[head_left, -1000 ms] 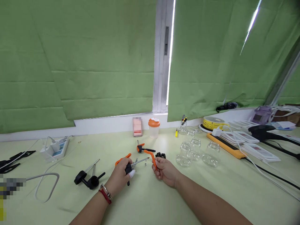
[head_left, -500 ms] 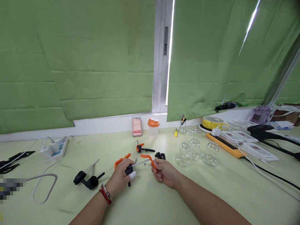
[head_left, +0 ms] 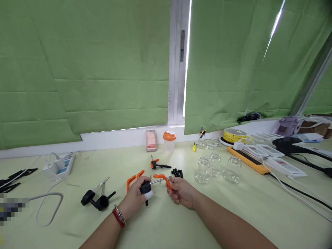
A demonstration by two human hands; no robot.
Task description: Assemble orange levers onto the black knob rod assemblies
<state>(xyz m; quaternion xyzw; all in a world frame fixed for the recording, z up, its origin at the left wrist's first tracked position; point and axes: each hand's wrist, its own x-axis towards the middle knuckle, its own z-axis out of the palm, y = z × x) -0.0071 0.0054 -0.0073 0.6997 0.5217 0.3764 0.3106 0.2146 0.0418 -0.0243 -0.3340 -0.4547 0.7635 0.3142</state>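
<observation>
My left hand [head_left: 136, 195] is closed on a black round part [head_left: 145, 187] with a metal rod [head_left: 161, 180] that points right. A curved orange piece [head_left: 166, 181] is pinched between the thumb and fingers of my right hand [head_left: 181, 191]. The rod's far end reaches the fingertips of my right hand, and it crosses the orange piece. Two more orange pieces [head_left: 130, 180] lie just behind my left hand. Beyond my hands rests an orange and black assembly [head_left: 158, 165], with short black parts [head_left: 177, 173] to its right.
Black parts with metal rods [head_left: 98, 200] lie at the left, near a white power strip [head_left: 60, 167]. An orange-lidded cup [head_left: 169, 141] stands at the back. Glass jars [head_left: 232, 169] and an orange strip [head_left: 247, 160] are on the right.
My left hand has moved slightly right with the black part. The rod now extends past the orange piece to my right fingertips. My right hand has barely moved.
</observation>
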